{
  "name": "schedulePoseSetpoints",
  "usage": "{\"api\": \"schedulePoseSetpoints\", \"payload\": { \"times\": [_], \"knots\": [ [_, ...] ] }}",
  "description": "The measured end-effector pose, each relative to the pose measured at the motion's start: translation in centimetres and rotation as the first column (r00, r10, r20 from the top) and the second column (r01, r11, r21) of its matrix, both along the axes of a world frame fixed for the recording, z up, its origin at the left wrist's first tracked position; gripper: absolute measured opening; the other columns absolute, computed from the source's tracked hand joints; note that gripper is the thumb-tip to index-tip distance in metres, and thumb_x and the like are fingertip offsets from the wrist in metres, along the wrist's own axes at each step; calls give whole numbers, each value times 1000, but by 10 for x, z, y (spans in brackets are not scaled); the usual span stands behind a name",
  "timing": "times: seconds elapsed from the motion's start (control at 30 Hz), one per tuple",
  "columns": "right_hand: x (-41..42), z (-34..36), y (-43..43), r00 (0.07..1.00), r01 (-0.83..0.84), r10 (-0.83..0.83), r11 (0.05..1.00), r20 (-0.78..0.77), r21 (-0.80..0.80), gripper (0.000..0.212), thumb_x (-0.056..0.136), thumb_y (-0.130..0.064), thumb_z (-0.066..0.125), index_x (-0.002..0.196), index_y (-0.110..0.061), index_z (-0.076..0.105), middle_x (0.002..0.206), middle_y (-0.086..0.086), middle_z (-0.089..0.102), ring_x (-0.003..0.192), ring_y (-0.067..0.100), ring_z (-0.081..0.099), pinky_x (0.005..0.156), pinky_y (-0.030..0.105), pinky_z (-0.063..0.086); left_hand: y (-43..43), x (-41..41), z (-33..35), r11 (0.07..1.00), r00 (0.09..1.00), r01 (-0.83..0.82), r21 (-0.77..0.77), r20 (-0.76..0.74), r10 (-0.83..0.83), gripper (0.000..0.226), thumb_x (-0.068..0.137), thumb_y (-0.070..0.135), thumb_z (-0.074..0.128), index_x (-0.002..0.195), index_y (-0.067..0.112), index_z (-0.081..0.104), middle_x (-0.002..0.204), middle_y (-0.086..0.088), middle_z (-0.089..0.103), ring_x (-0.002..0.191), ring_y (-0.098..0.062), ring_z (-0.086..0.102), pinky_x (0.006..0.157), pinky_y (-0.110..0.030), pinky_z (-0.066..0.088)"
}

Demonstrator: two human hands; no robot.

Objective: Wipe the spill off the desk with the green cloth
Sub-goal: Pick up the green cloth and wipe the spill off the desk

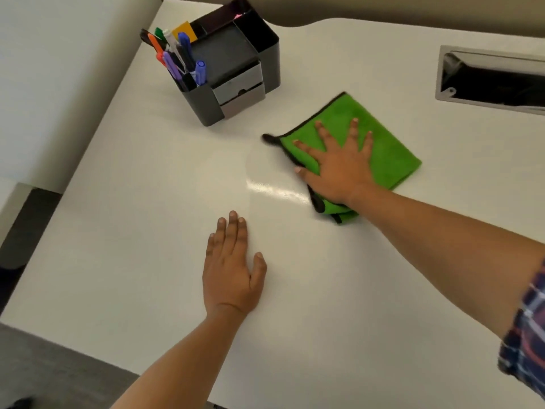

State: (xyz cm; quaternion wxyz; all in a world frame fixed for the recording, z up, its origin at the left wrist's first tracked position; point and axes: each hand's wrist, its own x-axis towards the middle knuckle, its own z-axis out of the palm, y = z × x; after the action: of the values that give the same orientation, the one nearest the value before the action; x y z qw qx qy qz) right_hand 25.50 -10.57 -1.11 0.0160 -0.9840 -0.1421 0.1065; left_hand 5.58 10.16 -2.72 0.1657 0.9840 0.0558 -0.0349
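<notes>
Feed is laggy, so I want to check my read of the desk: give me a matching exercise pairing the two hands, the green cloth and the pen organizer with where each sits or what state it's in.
Column 1:
1. left hand
2. right hand
3. green cloth
4. pen organizer

Column 2:
A. far left part of the desk, holding markers
B. fingers spread, pressing on the cloth
C. flat on the bare desk, nothing under it
D. folded, lying beside a shiny wet streak

Pairs: 1-C, 2-B, 3-D, 4-A
</notes>
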Motion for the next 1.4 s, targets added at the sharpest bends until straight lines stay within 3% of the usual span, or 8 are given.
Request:
{"api": "schedulePoseSetpoints", "payload": {
  "times": [0.2,0.4,0.5,0.63,0.83,1.03,1.23,1.4],
  "knots": [
    [-97,2,32,912,-410,410,910,4,64,65,89,-81,16,148,-57,28,167,-8,18,149,53,-7,114,73,-3,3,3,2,987,989,-135,-83,43,139,67,93,39,13,152,7,20,161,-5,15,149,-17,10,121,-37,9],
    [-226,-6,-29,894,-446,448,886,19,126,64,88,-71,43,148,-53,32,165,-6,24,151,49,-5,116,72,3,1,5,1,987,987,-159,-20,16,159,68,93,38,12,152,6,19,162,-9,15,150,-20,8,121,-38,7],
    [-261,-5,-78,958,-286,287,951,7,119,73,83,-72,48,151,-53,29,166,0,23,151,50,-4,117,68,10,0,5,0,983,983,-182,2,-3,182,65,94,35,12,153,8,16,163,-5,11,150,-16,5,121,-36,5],
    [-275,-3,-146,994,108,-107,992,-28,70,82,79,-73,49,154,-49,24,167,5,19,150,53,-2,116,72,13,-2,6,-1,984,984,-178,24,1,178,62,93,30,17,153,13,16,163,-2,14,150,-20,6,121,-35,6],
    [-290,-7,-206,886,464,-463,885,-21,29,75,84,-68,39,154,-43,29,166,7,21,149,54,4,117,69,10,-3,7,1,984,986,-163,67,-29,165,62,92,25,21,152,8,21,162,-9,16,149,-27,8,121,-41,8],
    [-260,-4,-263,660,748,-750,660,28,71,71,90,-74,28,150,-38,37,164,11,27,145,55,14,114,71,17,-2,9,-1,982,983,-182,43,-17,183,63,92,27,18,152,9,20,162,-7,16,149,-25,7,121,-39,7],
    [-161,-4,-267,515,848,-857,512,18,136,85,84,-86,18,150,-36,41,167,7,17,149,52,2,116,71,4,-2,7,-2,982,982,-189,25,-9,189,64,92,31,16,153,11,19,163,-4,15,150,-21,4,121,-37,4],
    [-84,-2,-232,649,751,-759,650,53,119,85,82,-87,12,150,-42,37,168,9,13,149,52,1,117,71,1,-3,7,-3,982,982,-191,14,3,191,63,93,32,17,153,13,19,163,-2,14,150,-19,3,121,-36,4]
  ]
}}
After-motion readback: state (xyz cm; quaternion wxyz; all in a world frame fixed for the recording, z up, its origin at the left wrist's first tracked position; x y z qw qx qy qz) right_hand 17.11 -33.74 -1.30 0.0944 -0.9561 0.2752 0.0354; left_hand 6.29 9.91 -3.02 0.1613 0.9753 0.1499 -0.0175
